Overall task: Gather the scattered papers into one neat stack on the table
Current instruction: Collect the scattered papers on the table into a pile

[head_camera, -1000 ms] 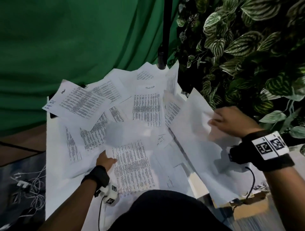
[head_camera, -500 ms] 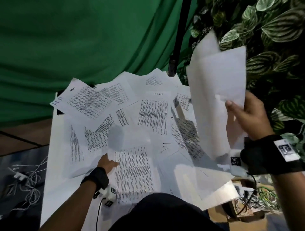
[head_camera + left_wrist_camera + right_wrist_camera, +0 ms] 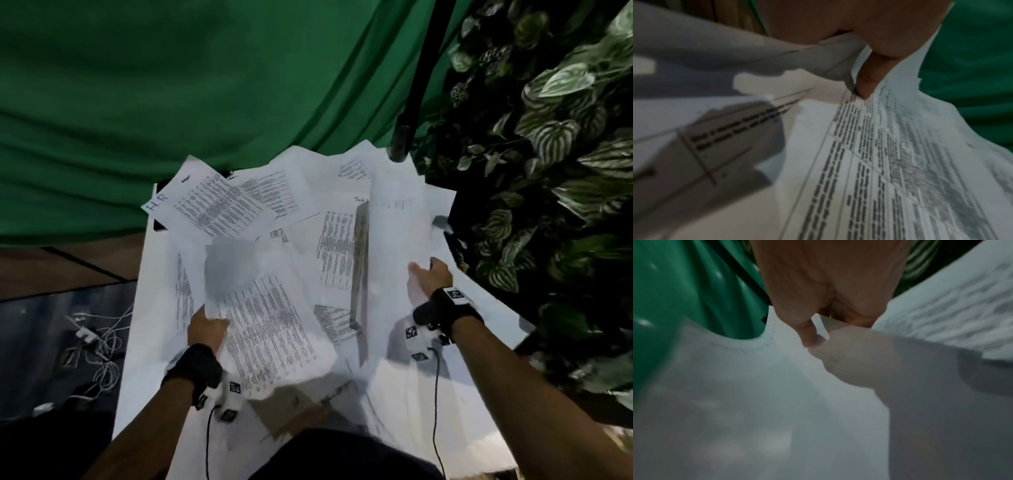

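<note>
Green backdrop [image 3: 171, 102] up top, papers [image 3: 329, 212] strewn across the table [image 3: 150, 308]; left hand [image 3: 207, 325] pinches a printed sheet [image 3: 270, 329] at centre, right hand [image 3: 428, 277] grips blank sheets [image 3: 397, 233] centre-right.

Dim indoor scene with cool, uneven lighting. Head view: strong wide-angle bending curves the green backdrop [image 3: 171, 102] and the table [image 3: 137, 359] edges; the white papers [image 3: 267, 325] are the brightest surfaces, while the foliage [image 3: 548, 171] and floor fall into deep shadow. Soft grey shadows lie on the sheets beneath both forearms. Motion smear softens the raised sheet [image 3: 397, 222] at right. Left wrist view: printed lines are streaked by motion blur, the near sheets out of focus, a broad dark shadow at left. Right wrist view: heavily blurred and low in contrast, paper rendered grey-blue, with small glare spots on the backdrop at far left.
</note>
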Available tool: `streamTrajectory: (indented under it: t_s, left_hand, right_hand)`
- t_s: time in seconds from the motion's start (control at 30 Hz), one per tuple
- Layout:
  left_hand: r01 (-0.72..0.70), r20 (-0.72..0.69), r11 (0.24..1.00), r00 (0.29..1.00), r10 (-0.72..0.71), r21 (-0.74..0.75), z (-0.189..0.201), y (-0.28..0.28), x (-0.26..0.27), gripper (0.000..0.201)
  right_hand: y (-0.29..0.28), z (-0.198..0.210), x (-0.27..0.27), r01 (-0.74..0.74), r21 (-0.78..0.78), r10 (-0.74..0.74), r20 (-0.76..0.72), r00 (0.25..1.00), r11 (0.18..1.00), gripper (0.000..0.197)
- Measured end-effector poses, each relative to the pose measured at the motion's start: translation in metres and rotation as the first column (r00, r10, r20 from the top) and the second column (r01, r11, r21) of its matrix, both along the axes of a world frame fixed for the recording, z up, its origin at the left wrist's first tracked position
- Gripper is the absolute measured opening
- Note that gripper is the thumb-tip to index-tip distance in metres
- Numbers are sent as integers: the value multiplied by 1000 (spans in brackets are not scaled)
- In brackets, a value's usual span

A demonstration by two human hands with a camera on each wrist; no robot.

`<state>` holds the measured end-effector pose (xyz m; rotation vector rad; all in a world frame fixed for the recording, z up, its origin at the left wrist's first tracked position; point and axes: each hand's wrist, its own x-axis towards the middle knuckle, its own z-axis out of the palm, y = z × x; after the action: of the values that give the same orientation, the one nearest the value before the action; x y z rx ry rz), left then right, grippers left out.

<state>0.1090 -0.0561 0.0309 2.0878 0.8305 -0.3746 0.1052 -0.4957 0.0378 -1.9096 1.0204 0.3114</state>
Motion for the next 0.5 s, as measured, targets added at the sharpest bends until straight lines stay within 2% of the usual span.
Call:
streamTrajectory:
  t_s: [0.1, 0.2, 0.27, 0.37, 0.43, 0.5]
  left_hand:
    - [106, -31, 986, 994, -103, 127, -1, 10, 0, 38]
    - [195, -99, 968, 979, -181, 159, -16, 15, -3, 46]
    - [228, -123, 960, 970, -209, 163, -21, 13, -4, 48]
    - [208, -142, 968, 972, -188, 141, -23, 9, -3, 45]
    - [155, -133, 982, 981, -140, 110, -22, 9, -2, 41]
    - [123, -123, 989, 986, -112, 80, -22, 11, -2, 38]
  right_hand:
    - [36, -7, 31, -18, 5, 18, -32, 999, 1000, 60]
    - [67, -11, 58, 43, 39, -44, 23, 999, 998, 70]
    - [79, -10, 69, 31, 41, -32, 32, 999, 999, 76]
    - [82, -5, 71, -128, 2, 128, -59, 990, 992, 74]
    - [73, 3, 62, -190, -46, 187, -64, 980, 981, 61]
    - [59, 18, 46, -224, -167, 221, -37, 974, 960, 49]
